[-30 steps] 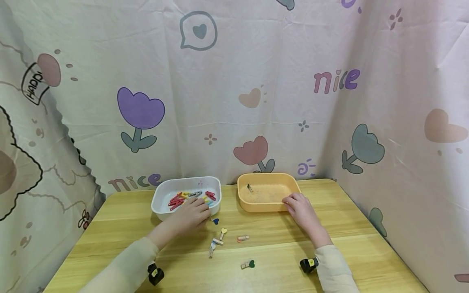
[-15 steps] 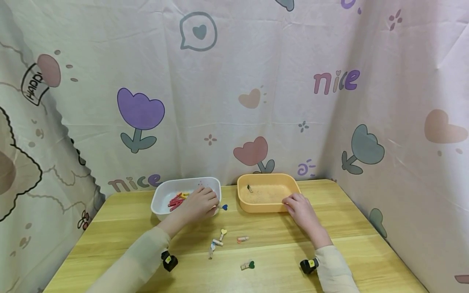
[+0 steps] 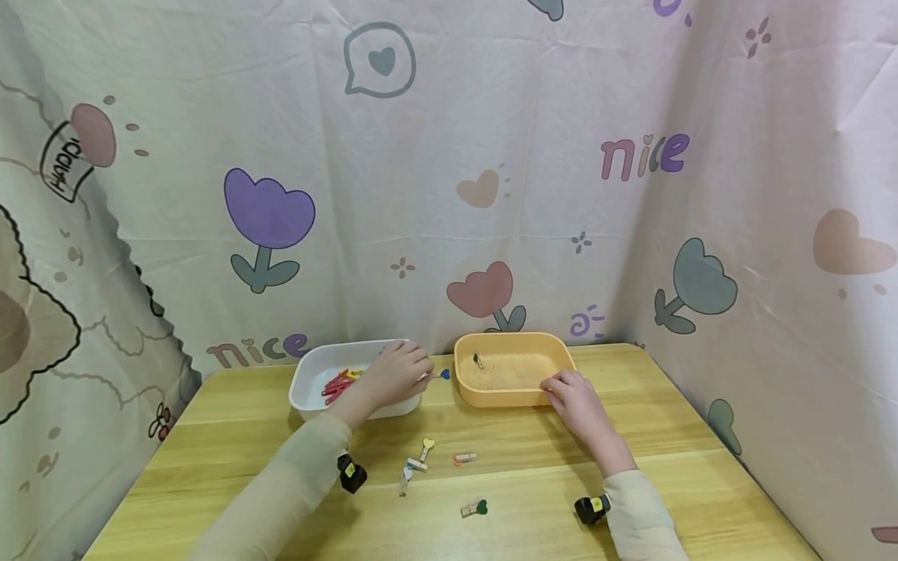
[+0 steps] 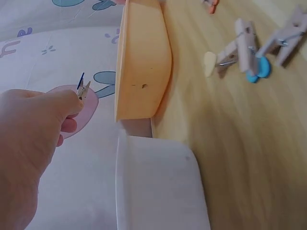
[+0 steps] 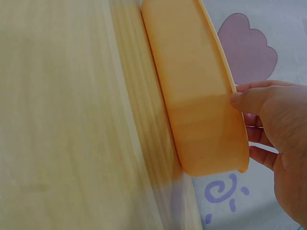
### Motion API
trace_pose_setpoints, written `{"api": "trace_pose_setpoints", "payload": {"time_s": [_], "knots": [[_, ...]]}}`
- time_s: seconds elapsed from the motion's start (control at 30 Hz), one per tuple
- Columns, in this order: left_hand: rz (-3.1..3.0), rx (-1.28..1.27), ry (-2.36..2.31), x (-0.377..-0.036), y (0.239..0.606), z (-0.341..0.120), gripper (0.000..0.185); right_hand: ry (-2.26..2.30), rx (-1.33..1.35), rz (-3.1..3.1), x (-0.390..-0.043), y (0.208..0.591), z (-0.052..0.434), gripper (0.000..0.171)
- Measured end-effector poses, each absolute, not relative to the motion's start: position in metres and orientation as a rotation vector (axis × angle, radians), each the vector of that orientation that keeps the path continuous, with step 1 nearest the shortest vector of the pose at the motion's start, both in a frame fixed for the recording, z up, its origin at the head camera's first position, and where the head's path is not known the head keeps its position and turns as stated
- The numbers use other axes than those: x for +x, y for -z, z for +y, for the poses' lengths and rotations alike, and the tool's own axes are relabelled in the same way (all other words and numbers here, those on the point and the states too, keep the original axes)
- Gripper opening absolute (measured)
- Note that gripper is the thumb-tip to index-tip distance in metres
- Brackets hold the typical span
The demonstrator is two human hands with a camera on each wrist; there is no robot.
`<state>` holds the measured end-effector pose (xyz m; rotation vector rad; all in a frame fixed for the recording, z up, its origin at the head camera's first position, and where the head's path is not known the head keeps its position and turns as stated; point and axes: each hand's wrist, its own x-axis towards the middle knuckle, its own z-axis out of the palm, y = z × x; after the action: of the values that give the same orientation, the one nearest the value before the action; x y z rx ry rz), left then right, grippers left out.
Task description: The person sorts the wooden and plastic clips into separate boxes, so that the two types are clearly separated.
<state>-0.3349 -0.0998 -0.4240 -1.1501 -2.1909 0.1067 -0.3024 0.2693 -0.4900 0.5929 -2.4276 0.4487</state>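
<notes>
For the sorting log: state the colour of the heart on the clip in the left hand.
Blue; the heart clip pinched by the left hand shows best in the head view.

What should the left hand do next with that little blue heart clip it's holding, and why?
Probably carry it a little further right and clip it onto the orange tub's rim. The left hand pinches the blue heart clip in the gap between the white tub and the orange one, where one clip already stands, and the right hand steadies that tub.

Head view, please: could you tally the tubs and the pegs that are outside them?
Tubs: 2 (white tub, orange tub)
Pegs on the table: 5
Peg in the left hand: 1
Total: 8
</notes>
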Motion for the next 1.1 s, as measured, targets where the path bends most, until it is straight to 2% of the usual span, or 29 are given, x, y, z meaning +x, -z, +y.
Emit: {"api": "trace_pose_setpoints", "payload": {"time_s": [0.57,1.1], "knots": [[-2.32,-1.072,-0.017,-0.362,0.418,-0.068,0.009,-0.438,0.594,-2.406,-0.302,0.49,0.268,0.014],[-2.484,-0.978,0.05,-0.379,0.426,-0.043,0.011,-0.449,0.584,-2.433,-0.302,0.49,0.267,0.012]]}}
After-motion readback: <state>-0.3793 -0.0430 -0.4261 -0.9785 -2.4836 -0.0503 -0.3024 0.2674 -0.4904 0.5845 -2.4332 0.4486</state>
